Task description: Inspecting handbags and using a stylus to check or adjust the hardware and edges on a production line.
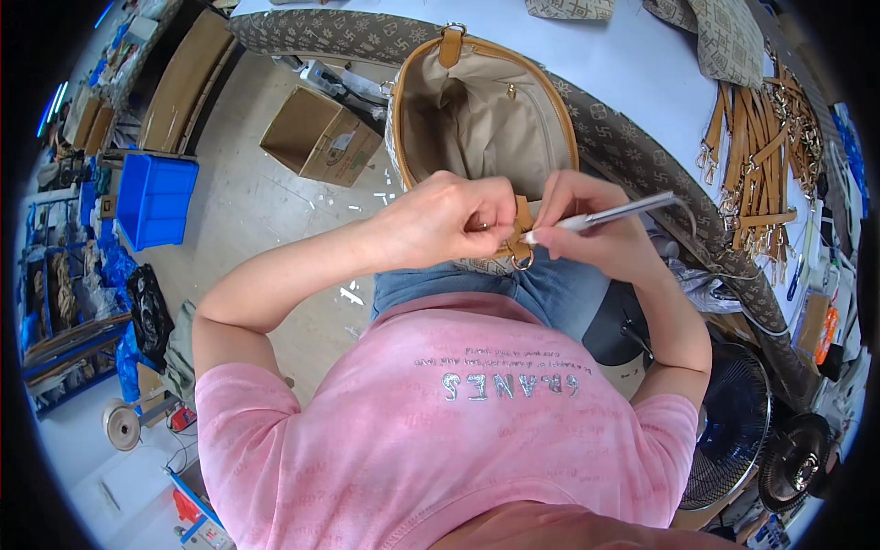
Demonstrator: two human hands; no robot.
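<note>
An open handbag (467, 115) with beige lining and tan leather trim stands at my lap, its mouth facing up. A metal ring on a tan tab (449, 46) sits at its far rim. At the near rim is another tan leather tab (523, 218) with a ring (522, 260) below it. My left hand (458, 220) is closed beside this tab, fingers curled and pinched; what they grip is hidden. My right hand (591, 225) grips a slim white and silver pen-shaped tool (619, 213) like a pen, its white tip at the near tab.
A table with patterned brown cloth (312, 29) along its edge curves behind the bag. Tan straps with metal clasps (756, 170) lie at the right. An open cardboard box (321, 137) and a blue bin (158, 200) stand left. A black fan (738, 426) is lower right.
</note>
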